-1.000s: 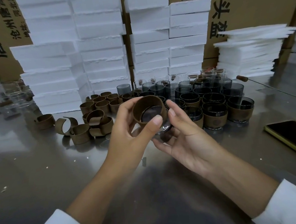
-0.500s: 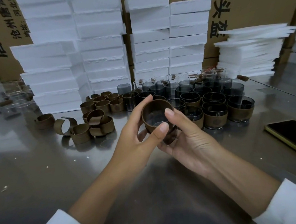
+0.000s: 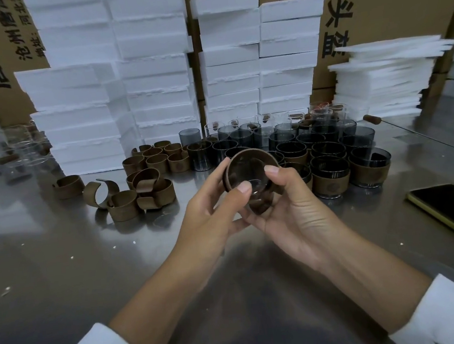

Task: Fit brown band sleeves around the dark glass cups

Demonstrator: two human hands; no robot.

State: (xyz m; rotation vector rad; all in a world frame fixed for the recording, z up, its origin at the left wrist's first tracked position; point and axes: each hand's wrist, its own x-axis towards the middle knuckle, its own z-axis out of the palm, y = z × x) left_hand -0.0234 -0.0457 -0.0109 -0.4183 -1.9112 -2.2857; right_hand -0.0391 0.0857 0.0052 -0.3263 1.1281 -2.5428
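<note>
While both hands hold it just above the desk [image 3: 63, 270], the cup [image 3: 251, 175] lies tilted with its mouth turned to the camera, and the band [image 3: 225, 179] sits around its wall. The left hand [image 3: 210, 215] pinches the cup at its left side between thumb and forefinger. The right hand [image 3: 293, 215] cradles it from below, thumb on the right edge. So the hands are together, both clamped on this one cup.

I judge the glass light, stiff, smooth and easy to break, so it is best held by the wall and the base. The band looks thin and springy and should be pushed by its edge.

How far the band has gone down the wall is hard to tell, because fingers cover the base and no seam shows.

Behind, to the right, stand sleeved cups [image 3: 330, 181], with bare cups [image 3: 199, 157] farther off and loose bands [image 3: 124, 206] at left. Foam blocks [image 3: 156, 81] rise behind them. A phone [image 3: 451, 205] is cut off at the right edge.
</note>
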